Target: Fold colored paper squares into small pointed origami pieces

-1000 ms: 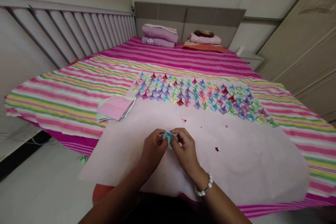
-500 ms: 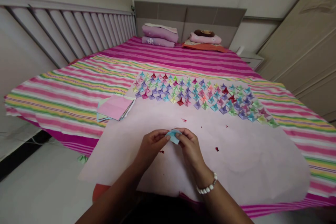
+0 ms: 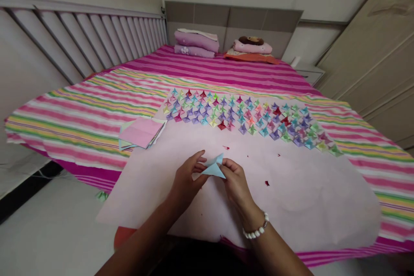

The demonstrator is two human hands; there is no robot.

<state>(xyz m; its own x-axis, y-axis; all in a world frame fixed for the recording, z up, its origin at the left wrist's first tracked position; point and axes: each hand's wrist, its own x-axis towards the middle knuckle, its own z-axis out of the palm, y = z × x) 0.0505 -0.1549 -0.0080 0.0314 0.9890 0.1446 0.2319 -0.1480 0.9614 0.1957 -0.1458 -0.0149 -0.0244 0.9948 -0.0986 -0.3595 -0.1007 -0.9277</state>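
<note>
A light-blue folded paper (image 3: 214, 170) is held above the white sheet (image 3: 310, 198), a triangular face towards me and one flap standing up. My right hand (image 3: 236, 181), with a white bead bracelet at its wrist, pinches the paper's right side between thumb and fingers. At its left corner is my left hand (image 3: 187, 177), thumb and a lower finger closed on the tip while the upper fingers are lifted off. Across the sheet's far part stand rows of small folded paper pieces (image 3: 241, 116) in many colours.
A stack of coloured paper squares (image 3: 142, 131), pink on top, lies at the sheet's left edge. Small dark red scraps (image 3: 267, 183) are scattered on the sheet. The sheet lies on a bed with a striped cover (image 3: 80, 103); folded bedding (image 3: 196, 43) rests by the headboard.
The blue paper has turned from a small curved shape to a triangle with a raised flap. My left fingers have lifted and spread; my right hand stays about where it was.
</note>
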